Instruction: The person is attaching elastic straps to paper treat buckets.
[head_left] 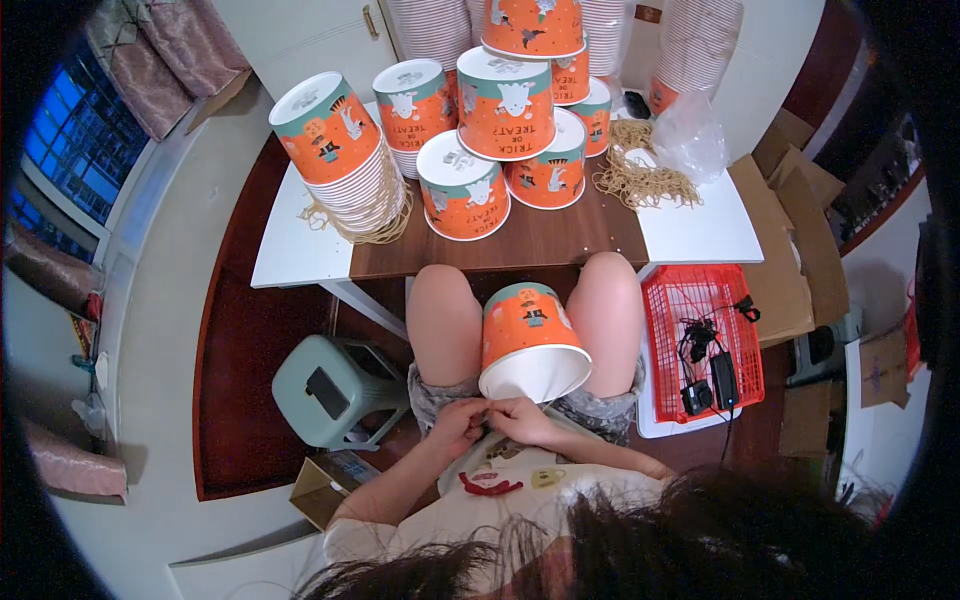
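Note:
An orange paper bucket (527,322) with a green band lies tilted between my knees, its white open mouth toward me. Just below its rim, my left hand (459,424) and my right hand (522,420) meet with their fingertips pinched close together. Whatever they pinch is too small or too hidden to make out. My right hand is very near the bucket's rim, and I cannot tell whether it touches.
Upside-down orange buckets (505,105) are piled on the table (440,250). A nested stack (325,130) stands left, with tan cords (375,222) around its base. More tan cords (640,180) and a plastic bag (692,138) lie right. A stool (310,400) and red basket (655,340) flank me.

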